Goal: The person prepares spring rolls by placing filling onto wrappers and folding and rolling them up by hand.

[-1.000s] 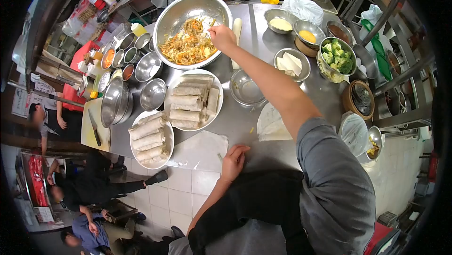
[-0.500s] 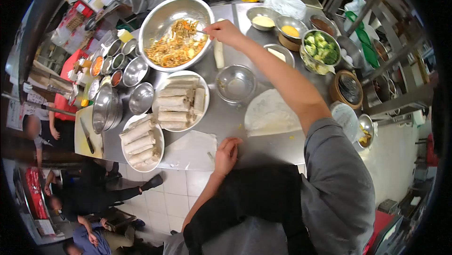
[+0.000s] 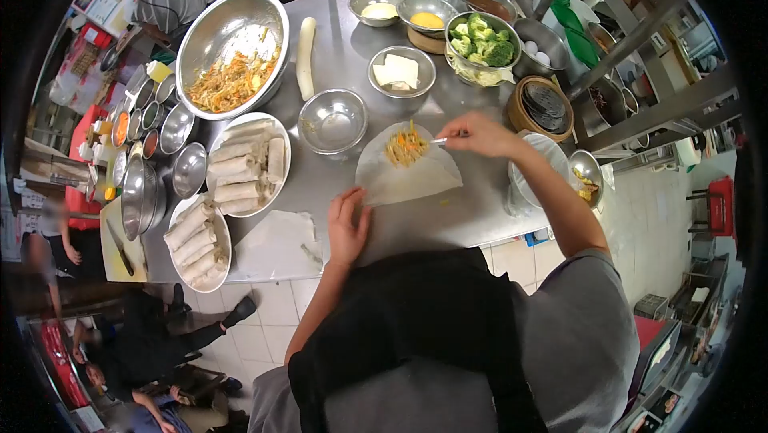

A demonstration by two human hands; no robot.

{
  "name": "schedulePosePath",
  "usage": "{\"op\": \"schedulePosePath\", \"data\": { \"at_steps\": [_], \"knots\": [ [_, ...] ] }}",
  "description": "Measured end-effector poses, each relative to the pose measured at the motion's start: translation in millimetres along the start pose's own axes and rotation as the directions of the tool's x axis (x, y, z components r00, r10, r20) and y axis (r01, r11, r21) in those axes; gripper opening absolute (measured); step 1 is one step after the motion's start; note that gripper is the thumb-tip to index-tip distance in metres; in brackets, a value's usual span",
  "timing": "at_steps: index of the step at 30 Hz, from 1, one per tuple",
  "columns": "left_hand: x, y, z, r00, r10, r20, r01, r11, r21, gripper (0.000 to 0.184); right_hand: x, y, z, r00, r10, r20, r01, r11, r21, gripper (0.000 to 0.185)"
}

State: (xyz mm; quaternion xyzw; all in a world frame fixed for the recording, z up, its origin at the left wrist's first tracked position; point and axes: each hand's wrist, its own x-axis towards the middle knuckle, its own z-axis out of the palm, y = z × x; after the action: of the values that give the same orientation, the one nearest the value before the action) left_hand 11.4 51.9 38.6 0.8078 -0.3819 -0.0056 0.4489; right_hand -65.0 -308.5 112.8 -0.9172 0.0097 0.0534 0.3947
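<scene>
Indoors, the right hand (image 3: 478, 135) grips a utensil (image 3: 438, 141) over a steel table (image 3: 396, 230) above tiles (image 3: 250, 342).

Head camera — looking forward and steeply down.

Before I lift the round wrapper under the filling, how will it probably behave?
The wrapper is probably floppy, since it looks thin and lies flat. It may sag or tear if raised by one edge, as the filling sits heaped on it. Loose shreds could slide off.
</scene>
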Motion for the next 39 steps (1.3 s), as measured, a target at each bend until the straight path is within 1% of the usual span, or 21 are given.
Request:
{"op": "schedulePosePath", "data": {
  "at_steps": [2, 5, 8, 11, 14, 17, 20, 26, 29, 32, 35, 38, 39],
  "knots": [
    [15, 11, 1, 0.998, 0.065, 0.013, -0.065, 0.998, 0.016, 0.050, -16, 8, 19, 0.999, 0.035, -0.023, -0.036, 0.999, -0.018, 0.027],
    [40, 16, 8, 0.977, 0.167, 0.131, -0.173, 0.984, 0.033, 0.066, -28, 4, 41, 0.997, 0.010, -0.082, -0.020, 0.993, -0.116, 0.022],
    [64, 21, 19, 0.948, 0.212, 0.237, -0.223, 0.975, 0.019, 0.064, -36, -4, 54, 0.990, 0.021, -0.141, -0.038, 0.992, -0.117, 0.019],
    [75, 23, 29, 0.919, 0.259, 0.297, -0.288, 0.956, 0.056, 0.058, -39, -11, 57, 0.986, 0.065, -0.152, -0.089, 0.984, -0.157, 0.017],
    [82, 20, 35, 0.888, 0.317, 0.334, -0.361, 0.929, 0.080, 0.050, -43, -16, 61, 0.981, 0.034, -0.191, -0.076, 0.974, -0.215, 0.017],
    [83, 9, 38, 0.853, 0.354, 0.382, -0.407, 0.911, 0.065, 0.044, -47, -23, 62, 0.973, 0.064, -0.222, -0.112, 0.971, -0.211, 0.017],
    [76, 5, 38, 0.865, 0.342, 0.367, -0.376, 0.926, 0.025, 0.040, -54, -21, 67, 0.955, 0.103, -0.279, -0.152, 0.975, -0.160, 0.018],
    [64, 2, 39, 0.876, 0.379, 0.297, -0.409, 0.911, 0.044, 0.031, -67, -23, 76, 0.928, 0.189, -0.320, -0.238, 0.964, -0.119, 0.020],
    [60, -7, 44, 0.905, 0.350, 0.241, -0.369, 0.929, 0.038, 0.025, -73, -16, 84, 0.897, 0.192, -0.398, -0.220, 0.975, -0.026, 0.019],
    [57, -10, 44, 0.913, 0.335, 0.233, -0.355, 0.934, 0.050, 0.023, -80, -26, 81, 0.864, 0.237, -0.445, -0.242, 0.969, 0.045, 0.019],
    [57, -10, 42, 0.911, 0.326, 0.254, -0.353, 0.933, 0.069, 0.028, -85, -34, 78, 0.856, 0.268, -0.443, -0.283, 0.958, 0.032, 0.019],
    [59, -2, 39, 0.918, 0.288, 0.272, -0.329, 0.937, 0.118, 0.041, -88, -30, 89, 0.850, 0.262, -0.457, -0.315, 0.948, -0.043, 0.019],
    [59, 0, 40, 0.926, 0.261, 0.271, -0.304, 0.944, 0.128, 0.043, -89, -30, 88, 0.848, 0.260, -0.462, -0.313, 0.949, -0.040, 0.019]
  ]
}}
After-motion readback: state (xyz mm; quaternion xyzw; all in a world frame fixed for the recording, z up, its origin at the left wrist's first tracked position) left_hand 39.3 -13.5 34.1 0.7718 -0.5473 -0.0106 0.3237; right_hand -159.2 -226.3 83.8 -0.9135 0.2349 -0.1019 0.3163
